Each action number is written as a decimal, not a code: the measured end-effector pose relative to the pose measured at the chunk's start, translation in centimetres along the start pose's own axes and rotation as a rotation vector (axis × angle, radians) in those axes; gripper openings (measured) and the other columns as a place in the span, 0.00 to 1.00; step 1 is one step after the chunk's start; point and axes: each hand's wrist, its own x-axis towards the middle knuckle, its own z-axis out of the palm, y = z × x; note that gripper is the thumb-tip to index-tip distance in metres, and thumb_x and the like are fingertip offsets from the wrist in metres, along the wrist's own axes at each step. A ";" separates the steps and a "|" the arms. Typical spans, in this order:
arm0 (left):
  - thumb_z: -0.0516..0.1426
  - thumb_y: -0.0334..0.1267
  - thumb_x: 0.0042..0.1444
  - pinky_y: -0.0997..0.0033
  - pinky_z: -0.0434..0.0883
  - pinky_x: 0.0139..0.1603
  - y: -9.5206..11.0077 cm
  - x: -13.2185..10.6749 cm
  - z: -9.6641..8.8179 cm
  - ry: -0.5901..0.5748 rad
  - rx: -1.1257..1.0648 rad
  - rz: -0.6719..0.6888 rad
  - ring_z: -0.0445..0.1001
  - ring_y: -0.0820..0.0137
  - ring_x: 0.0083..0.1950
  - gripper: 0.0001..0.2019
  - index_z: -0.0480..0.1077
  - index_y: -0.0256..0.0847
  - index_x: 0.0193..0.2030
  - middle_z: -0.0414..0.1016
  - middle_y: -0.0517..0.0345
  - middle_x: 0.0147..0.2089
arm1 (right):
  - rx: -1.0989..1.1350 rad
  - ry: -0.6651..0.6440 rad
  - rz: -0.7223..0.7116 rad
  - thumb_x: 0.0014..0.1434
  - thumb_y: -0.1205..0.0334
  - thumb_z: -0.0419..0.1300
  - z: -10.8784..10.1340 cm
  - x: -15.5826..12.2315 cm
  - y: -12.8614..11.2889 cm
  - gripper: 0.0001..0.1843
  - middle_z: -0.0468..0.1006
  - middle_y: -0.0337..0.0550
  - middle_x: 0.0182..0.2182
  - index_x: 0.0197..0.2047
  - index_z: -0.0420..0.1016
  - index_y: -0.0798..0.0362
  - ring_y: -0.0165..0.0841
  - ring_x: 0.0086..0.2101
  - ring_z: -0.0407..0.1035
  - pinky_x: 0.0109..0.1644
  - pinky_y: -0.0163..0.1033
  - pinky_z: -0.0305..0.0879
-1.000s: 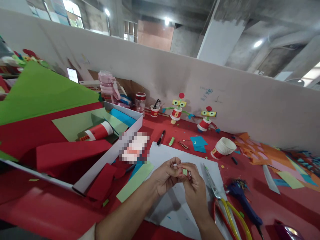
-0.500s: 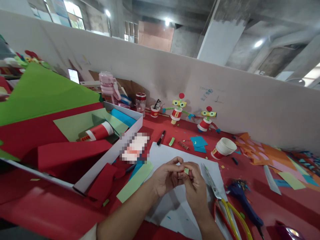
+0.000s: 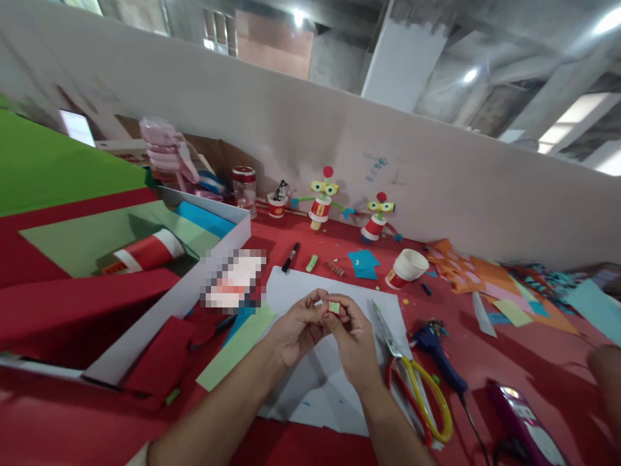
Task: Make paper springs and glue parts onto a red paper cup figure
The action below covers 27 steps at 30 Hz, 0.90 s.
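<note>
red cloth covers the table (image 3: 509,362), and a pale partition wall runs behind it under a concrete ceiling. at far left a big green sheet (image 3: 48,168) and red sheets lie over a white box (image 3: 194,285), with a red paper cup (image 3: 145,251) on its side inside the box. behind the box stand a pink bottle (image 3: 167,155) and a red-lidded jar (image 3: 244,189). a light green strip (image 3: 235,346) lies on the table by the left forearm, and a black marker (image 3: 291,257) lies just beyond a white sheet (image 3: 291,291).

above that white sheet the left hand (image 3: 295,327) and the right hand (image 3: 354,340) meet, fingertips touching. both are pinched shut on a small green folded piece (image 3: 334,307), which sits between the thumbs and forefingers, held up off the paper near the middle of the view.

against the wall stand 2 cup figures (image 3: 320,206) with green eyes and spring arms. a white cup (image 3: 406,268) lies tipped beside blue scraps. just right of the right hand lie yellow-handled scissors (image 3: 412,382), blades pointing away, then a blue glue gun (image 3: 439,353). orange paper cut-outs (image 3: 480,278) spread farther right, a purple device (image 3: 521,421) sits at the near edge, and another person's hand (image 3: 606,369) shows blurred at the far right.
</note>
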 end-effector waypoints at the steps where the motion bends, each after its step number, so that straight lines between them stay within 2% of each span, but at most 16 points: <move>1: 0.66 0.33 0.44 0.77 0.69 0.39 0.1 -0.1 0.1 -0.013 0.004 -0.008 0.76 0.72 0.34 0.12 0.67 0.39 0.33 0.76 0.59 0.30 | -0.002 0.006 -0.004 0.55 0.61 0.60 -0.1 0.0 0.0 0.11 0.76 0.42 0.41 0.43 0.74 0.49 0.35 0.41 0.70 0.46 0.39 0.66; 5: 0.62 0.39 0.52 0.73 0.69 0.42 0.3 -0.3 0.4 -0.004 0.019 -0.034 0.74 0.74 0.33 0.08 0.68 0.40 0.36 0.74 0.61 0.31 | -0.053 0.078 0.011 0.55 0.61 0.59 -0.6 0.3 -0.3 0.10 0.76 0.42 0.41 0.42 0.74 0.50 0.35 0.40 0.70 0.44 0.39 0.66; 8: 0.59 0.45 0.54 0.70 0.69 0.44 0.3 -0.3 0.3 0.084 0.066 -0.041 0.72 0.74 0.34 0.11 0.70 0.39 0.37 0.74 0.59 0.33 | -0.167 0.116 -0.058 0.56 0.62 0.59 -1.0 0.6 -0.6 0.10 0.76 0.42 0.41 0.42 0.74 0.49 0.35 0.42 0.69 0.47 0.40 0.65; 13: 0.63 0.35 0.50 0.74 0.69 0.42 0.8 -0.3 0.5 0.179 0.152 0.000 0.72 0.75 0.35 0.07 0.70 0.38 0.35 0.73 0.60 0.35 | -0.327 0.100 -0.159 0.56 0.64 0.59 -1.4 1.0 -0.8 0.09 0.76 0.42 0.40 0.41 0.75 0.48 0.36 0.45 0.67 0.51 0.42 0.62; 17: 0.60 0.29 0.53 0.76 0.71 0.39 0.8 -0.2 0.4 0.227 0.139 -0.014 0.74 0.75 0.35 0.04 0.71 0.37 0.36 0.75 0.55 0.37 | -0.341 0.079 -0.172 0.56 0.65 0.60 -1.4 0.9 -0.3 0.15 0.75 0.42 0.45 0.48 0.72 0.47 0.36 0.47 0.66 0.52 0.42 0.61; 19: 0.58 0.25 0.53 0.77 0.71 0.38 0.8 0.0 0.2 0.267 0.123 -0.018 0.75 0.75 0.35 0.06 0.71 0.36 0.38 0.76 0.54 0.37 | -0.322 0.068 -0.157 0.55 0.64 0.61 -1.4 0.9 0.1 0.21 0.73 0.43 0.49 0.53 0.69 0.47 0.36 0.48 0.66 0.51 0.42 0.62; 22: 0.55 0.27 0.57 0.75 0.73 0.39 0.9 0.3 -0.1 0.317 0.049 -0.019 0.76 0.72 0.39 0.08 0.71 0.35 0.42 0.77 0.50 0.42 | -0.273 0.073 -0.120 0.54 0.60 0.62 -1.3 0.9 0.6 0.30 0.69 0.46 0.54 0.60 0.61 0.46 0.35 0.47 0.66 0.47 0.41 0.65; 25: 0.51 0.32 0.61 0.72 0.74 0.44 1.2 0.5 -0.1 0.340 -0.040 -0.015 0.77 0.69 0.43 0.10 0.71 0.33 0.44 0.76 0.46 0.47 | -0.257 0.104 -0.098 0.54 0.58 0.62 -1.1 0.9 1.1 0.31 0.68 0.48 0.54 0.60 0.60 0.47 0.35 0.44 0.66 0.45 0.41 0.66; 27: 0.50 0.31 0.61 0.71 0.74 0.48 1.4 0.5 0.0 0.361 -0.064 0.005 0.76 0.69 0.45 0.10 0.71 0.33 0.44 0.75 0.46 0.48 | -0.257 0.113 -0.081 0.54 0.57 0.62 -0.9 0.8 1.4 0.30 0.69 0.50 0.53 0.59 0.61 0.49 0.35 0.43 0.67 0.44 0.41 0.67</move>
